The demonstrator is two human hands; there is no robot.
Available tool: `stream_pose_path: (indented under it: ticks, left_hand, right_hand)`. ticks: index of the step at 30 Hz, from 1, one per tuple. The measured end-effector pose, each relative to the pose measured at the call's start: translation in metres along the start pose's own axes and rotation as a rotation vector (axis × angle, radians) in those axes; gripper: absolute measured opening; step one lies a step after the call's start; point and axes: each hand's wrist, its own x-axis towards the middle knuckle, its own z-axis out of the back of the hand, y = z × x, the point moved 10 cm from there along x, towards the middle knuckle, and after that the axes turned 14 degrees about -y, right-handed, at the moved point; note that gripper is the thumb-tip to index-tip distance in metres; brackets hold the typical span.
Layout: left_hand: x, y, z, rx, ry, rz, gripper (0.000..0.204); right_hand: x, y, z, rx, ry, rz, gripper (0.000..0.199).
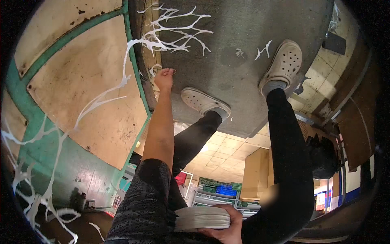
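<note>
My left hand (164, 79) reaches down beside the edge of the dark mat, its fingers closed in a pinch. A thin loop shows at the fingertips, too small to name. Just past it lies a curled white scrap (154, 69). Low in the view, near my lap, my right hand (226, 228) grips a stack of thin white round pieces (202, 218) by its right side. Above my left hand a white branching strip of scrap (164, 34) spreads over the mat, and its long tail runs left along the panel to a tangle (38, 199).
A green-framed machine with tan panels (91, 93) takes up the left side. My feet, in beige clogs (284, 61), are on the dark grey mat (231, 36), near a small white scrap (263, 50). Toward the bottom are a cardboard box (256, 173) and racks with blue bins (226, 190).
</note>
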Motion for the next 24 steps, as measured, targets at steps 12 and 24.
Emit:
stream_pose_path:
  ticks: [12, 24]
  left_hand:
    - [-0.007, 0.001, -0.002, 0.152, 0.007, -0.238, 0.012]
    - [0.005, 0.006, -0.01, -0.104, -0.113, -0.156, 0.017]
  right_hand:
    - [0.002, -0.031, 0.011, 0.02, -0.116, -0.105, 0.061]
    - [0.015, -0.034, 0.025, 0.091, -0.094, -0.123, 0.058]
